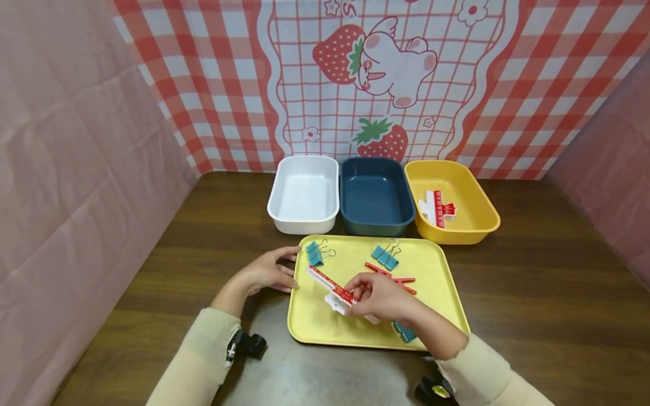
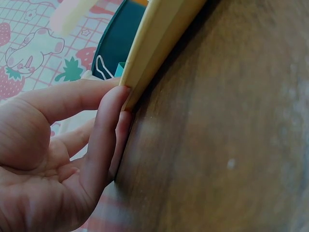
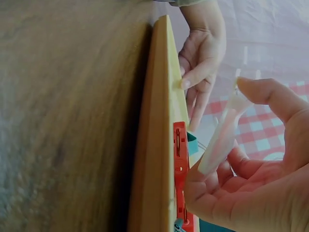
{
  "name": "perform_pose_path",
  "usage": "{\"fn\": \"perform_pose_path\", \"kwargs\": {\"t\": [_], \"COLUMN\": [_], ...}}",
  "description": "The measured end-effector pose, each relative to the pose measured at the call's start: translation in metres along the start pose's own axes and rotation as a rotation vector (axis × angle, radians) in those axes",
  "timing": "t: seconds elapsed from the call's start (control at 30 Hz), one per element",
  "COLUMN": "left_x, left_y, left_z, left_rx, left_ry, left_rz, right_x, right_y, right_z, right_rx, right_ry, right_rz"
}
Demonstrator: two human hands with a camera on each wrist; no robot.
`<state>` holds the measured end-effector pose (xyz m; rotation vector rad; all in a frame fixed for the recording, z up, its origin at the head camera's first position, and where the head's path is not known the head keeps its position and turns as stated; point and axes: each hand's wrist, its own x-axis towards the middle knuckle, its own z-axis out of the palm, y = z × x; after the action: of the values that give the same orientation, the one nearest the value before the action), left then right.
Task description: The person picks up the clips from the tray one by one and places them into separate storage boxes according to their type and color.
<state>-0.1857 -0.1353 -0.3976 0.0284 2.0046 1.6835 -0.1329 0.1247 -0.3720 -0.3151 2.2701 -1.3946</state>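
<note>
My right hand (image 1: 381, 296) pinches a red-and-white bag clip (image 1: 327, 279) above the yellow tray (image 1: 315, 332); its long bar points up and left. In the right wrist view, thumb and fingers hold the bag clip (image 3: 224, 130) from both sides. My left hand (image 1: 266, 272) rests at the tray's left edge, and the left wrist view has its fingertips touching the rim (image 2: 140, 63). On the tray lie teal binder clips (image 1: 315, 254) (image 1: 386, 257) and red plastic clips (image 1: 378, 270). Another teal binder clip (image 1: 404, 331) is partly hidden beneath my right wrist.
Behind the tray stand a white bin (image 1: 303, 225), a dark blue bin (image 1: 378, 228) and a yellow bin (image 1: 482, 225) in a row. Inside the yellow one lies another red-and-white bag clip (image 1: 439, 208). A checked cloth (image 1: 228, 84) hangs behind the wooden table (image 1: 533, 293).
</note>
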Motion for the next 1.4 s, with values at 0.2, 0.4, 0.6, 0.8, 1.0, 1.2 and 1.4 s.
{"fn": "perform_pose_path", "kwargs": {"t": [0.2,0.4,0.6,0.8,1.0,1.2,1.4], "left_x": [-0.001,0.000,0.002,0.001,0.000,0.000,0.000], "left_y": [0.000,-0.002,-0.004,-0.004,-0.004,-0.004,-0.004], "left_z": [0.000,-0.001,-0.002,-0.001,-0.001,-0.001,-0.001], "left_rx": [-0.007,-0.003,-0.006,-0.014,-0.034,-0.031,-0.030], "left_ry": [-0.009,-0.008,-0.010,-0.009,-0.029,-0.030,-0.027], "left_rz": [0.007,0.003,0.010,0.018,0.048,0.045,0.043], "right_x": [0.000,-0.001,-0.002,-0.003,-0.006,-0.011,-0.015], "right_y": [0.002,0.004,0.004,0.004,0.006,0.006,0.005], "right_z": [-0.005,-0.010,-0.016,-0.021,-0.027,-0.037,-0.047], "right_rx": [0.179,0.337,0.406,0.397,0.417,0.432,0.451], "right_ry": [-0.018,-0.035,-0.025,0.025,0.050,0.059,0.073], "right_rz": [0.024,0.065,0.108,0.139,0.140,0.111,0.082]}}
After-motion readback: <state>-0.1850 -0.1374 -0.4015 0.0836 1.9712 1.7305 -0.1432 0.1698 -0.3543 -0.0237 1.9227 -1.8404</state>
